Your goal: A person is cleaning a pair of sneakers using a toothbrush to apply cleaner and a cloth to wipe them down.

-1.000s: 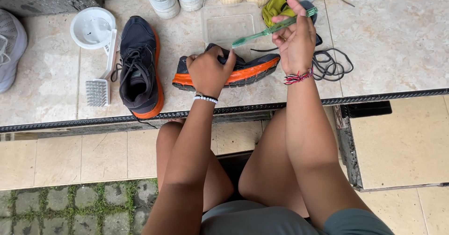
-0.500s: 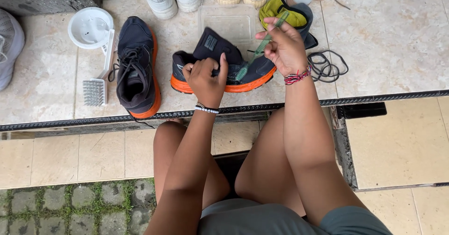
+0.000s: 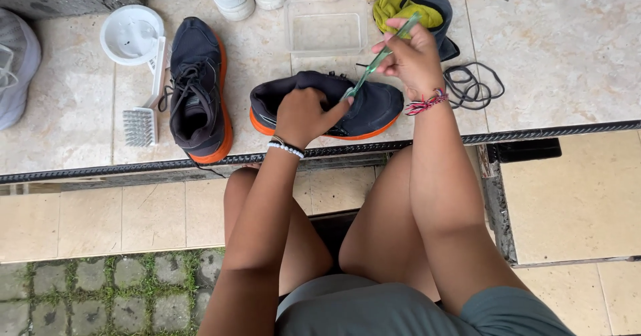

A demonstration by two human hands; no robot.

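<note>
Near the ledge's [image 3: 567,35] front edge, the left hand [image 3: 304,113] grips the shoe [image 3: 374,105], the right hand [image 3: 412,55] pinches a toothbrush [image 3: 374,65] onto it, flanked by its mate [image 3: 197,89], laces [image 3: 474,85], and a tub [image 3: 326,32] behind.

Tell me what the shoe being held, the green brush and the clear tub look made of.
Shoe under the left hand: dark woven fabric upper, matte, with an orange sole edge that looks like rubber or foam. Green brush in the right hand: thin translucent handle, likely plastic. Clear tub: see-through with soft, rounded walls, probably thin plastic; the tile shows through it.
</note>
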